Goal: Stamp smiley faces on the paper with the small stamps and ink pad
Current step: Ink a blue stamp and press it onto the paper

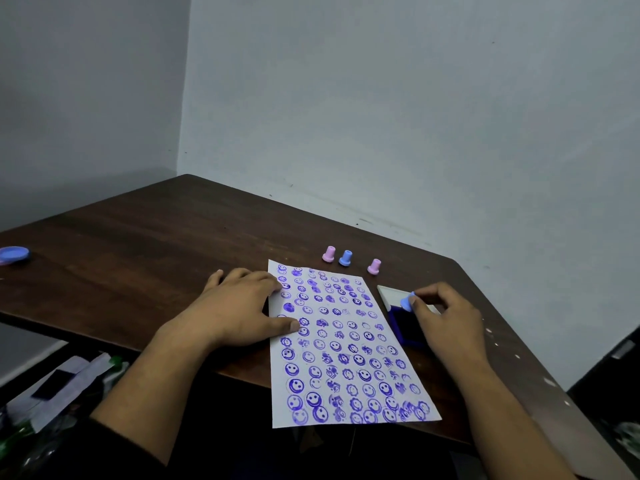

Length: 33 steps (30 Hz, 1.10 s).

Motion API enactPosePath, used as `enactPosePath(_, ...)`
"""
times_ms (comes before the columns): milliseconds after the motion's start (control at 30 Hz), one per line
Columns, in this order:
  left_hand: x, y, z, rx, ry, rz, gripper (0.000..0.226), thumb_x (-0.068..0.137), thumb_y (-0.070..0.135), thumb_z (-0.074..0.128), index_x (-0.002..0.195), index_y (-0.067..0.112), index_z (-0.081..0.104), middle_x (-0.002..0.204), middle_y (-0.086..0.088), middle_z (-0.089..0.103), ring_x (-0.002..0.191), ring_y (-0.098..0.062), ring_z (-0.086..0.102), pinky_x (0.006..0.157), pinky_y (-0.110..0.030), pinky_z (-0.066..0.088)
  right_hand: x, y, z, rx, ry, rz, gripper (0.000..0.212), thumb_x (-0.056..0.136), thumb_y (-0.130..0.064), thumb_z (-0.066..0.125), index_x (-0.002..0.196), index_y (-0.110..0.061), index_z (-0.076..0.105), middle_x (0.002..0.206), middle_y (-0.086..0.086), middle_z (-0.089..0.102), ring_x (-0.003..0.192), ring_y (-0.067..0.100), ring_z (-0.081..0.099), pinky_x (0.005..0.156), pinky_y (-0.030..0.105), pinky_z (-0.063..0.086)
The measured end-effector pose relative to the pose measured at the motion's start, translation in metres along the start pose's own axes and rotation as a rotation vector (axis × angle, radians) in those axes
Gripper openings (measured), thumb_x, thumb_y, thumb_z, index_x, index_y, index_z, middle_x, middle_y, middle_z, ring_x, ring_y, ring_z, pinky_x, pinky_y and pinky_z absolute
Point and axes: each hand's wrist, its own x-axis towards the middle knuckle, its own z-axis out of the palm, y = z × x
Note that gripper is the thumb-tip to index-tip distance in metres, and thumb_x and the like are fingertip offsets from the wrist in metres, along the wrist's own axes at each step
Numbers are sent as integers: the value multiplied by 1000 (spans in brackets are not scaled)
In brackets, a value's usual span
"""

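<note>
- Small blue plastic stamp [406, 303], right of centre, is pinched in the right hand [446, 317] above the dark blue ink pad [403, 327].
- Left hand [242, 306] lies flat, fingers straight, holding down the white paper sheet [346, 344], which is crowded with purple smileys.
- Risk: little bare paper shows, so fresh prints may overlap; over-inking would smear.

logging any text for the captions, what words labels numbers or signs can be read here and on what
No words, numbers or brand marks can be read in this view.
paper: stamped purple smiley faces and small pictures only, no lettering.
ink pad: no label visible.
blue stamp in the right hand, and the three stamps standing beyond the sheet: plain.
papers below the table's left edge: too blurred to tell.
</note>
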Motion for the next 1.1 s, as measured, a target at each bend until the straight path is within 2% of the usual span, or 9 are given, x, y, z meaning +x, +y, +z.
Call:
enactPosePath(167,0,1,0,17,12,5,98,67,94,39,148,38,40,156,20,34,145,-12,21,120,-52,8,0,2,0,11,8,14,14,91,-27,78,81,-34,72,94,-18,75,95,8,66,67,19,43)
enactPosePath(367,0,1,0,19,11,6,98,66,94,38,148,39,40,156,20,34,145,-13,21,119,-52,10,0,5,1,-25,14,13,17,86,-27,82,75,-34,72,95,-10,76,94,16,66,73,34,50)
enactPosePath(600,1,1,0,16,10,2,97,68,94,40,148,38,40,157,20,34,145,-12,21,120,-52,9,-1,2,1,-65,12,17,19,86,-27,84,76,-36,71,98,-8,73,95,15,63,64,23,43)
enactPosePath(733,0,2,0,17,12,2,96,69,93,42,148,38,40,157,20,33,146,-12,20,120,-52,8,0,1,3,-63,-65,80,15,89,-29,83,78,-35,73,91,-20,70,95,13,64,70,34,55)
enactPosePath(833,0,2,0,23,10,-1,95,70,92,43,148,38,40,157,20,33,146,-12,19,120,-52,8,2,0,3,-81,-82,81,13,91,-29,80,80,-33,74,93,-17,73,94,14,65,78,43,61)
enactPosePath(1100,1,2,0,24,6,-5,97,69,93,41,148,37,40,157,20,33,146,-13,20,120,-53,9,2,1,2,-111,-76,44,13,90,-30,80,79,-33,74,90,-17,75,89,11,66,77,44,61)
